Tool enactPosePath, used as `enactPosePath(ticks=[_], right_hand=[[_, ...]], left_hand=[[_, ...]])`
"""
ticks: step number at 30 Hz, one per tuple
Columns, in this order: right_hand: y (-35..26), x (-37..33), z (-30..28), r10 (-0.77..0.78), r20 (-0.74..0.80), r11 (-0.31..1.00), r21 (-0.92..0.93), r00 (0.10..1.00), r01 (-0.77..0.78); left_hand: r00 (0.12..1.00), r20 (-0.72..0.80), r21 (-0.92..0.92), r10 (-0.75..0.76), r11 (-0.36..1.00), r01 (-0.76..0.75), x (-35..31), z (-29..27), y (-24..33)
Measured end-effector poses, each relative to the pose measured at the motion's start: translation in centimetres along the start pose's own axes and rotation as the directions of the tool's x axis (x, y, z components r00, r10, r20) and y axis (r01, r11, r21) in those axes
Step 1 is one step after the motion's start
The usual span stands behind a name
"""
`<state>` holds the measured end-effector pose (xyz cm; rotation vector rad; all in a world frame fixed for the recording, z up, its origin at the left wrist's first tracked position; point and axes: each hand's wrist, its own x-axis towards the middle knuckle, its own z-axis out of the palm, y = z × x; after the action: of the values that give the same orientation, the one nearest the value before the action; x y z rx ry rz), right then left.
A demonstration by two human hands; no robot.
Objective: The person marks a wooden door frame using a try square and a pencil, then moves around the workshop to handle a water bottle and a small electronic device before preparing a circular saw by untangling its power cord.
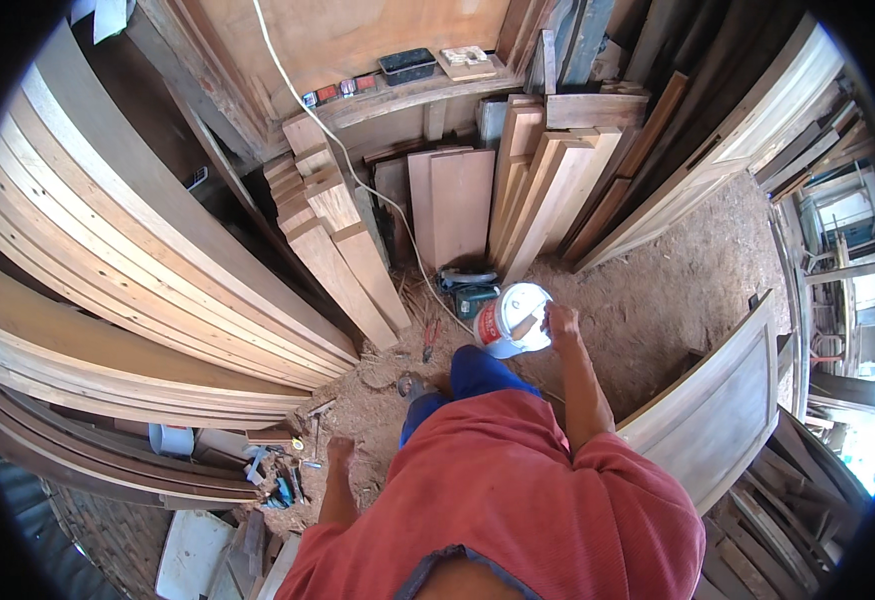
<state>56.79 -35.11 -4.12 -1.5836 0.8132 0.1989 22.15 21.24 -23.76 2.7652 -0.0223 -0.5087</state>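
Note:
A white bucket (498, 337) with a red label stands on the dusty ground in front of my knees. My right hand (560, 325) is at the right side of its white top, the fingers curled closed. A flat greyish-brown patch shows on the top beside the fingers; whether it is a tool in my grip or part of the bucket I cannot make out. My left hand (340, 450) hangs low on the left, away from the bucket, its fingers too small and hidden to read. Behind the bucket lies a dark green power tool (474, 299).
Long planks (157, 260) are stacked at the left. Cut boards (342, 235) and more timber (547, 190) lean at the back. Red-handled pliers (430, 340) lie on the ground, and hand tools (282, 490) lie at lower left. A wooden panel (712, 400) stands at right. A pale cable (352, 165) hangs down.

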Motion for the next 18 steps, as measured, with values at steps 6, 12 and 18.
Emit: enactPosePath(ticks=[6,12,18], right_hand=[[1.3,2.5,-4.6,0.078,-0.119,0.997,0.025,0.990,-0.076],[1.7,7.1,-8.4,0.034,-0.197,0.991,-0.117,0.980,-0.058],[8.1,19.8,-16.7,-0.260,-0.010,0.782,-0.588,0.966,0.204]], left_hand=[[0.770,0.391,-0.540,-0.504,0.552,0.636,-2.5,-2.7,0.8],[0.778,0.365,-0.515,-0.511,0.586,0.626,4.9,-5.4,6.6],[0.790,0.412,-0.757,-0.454,0.312,0.574,16.7,-10.3,16.8]])
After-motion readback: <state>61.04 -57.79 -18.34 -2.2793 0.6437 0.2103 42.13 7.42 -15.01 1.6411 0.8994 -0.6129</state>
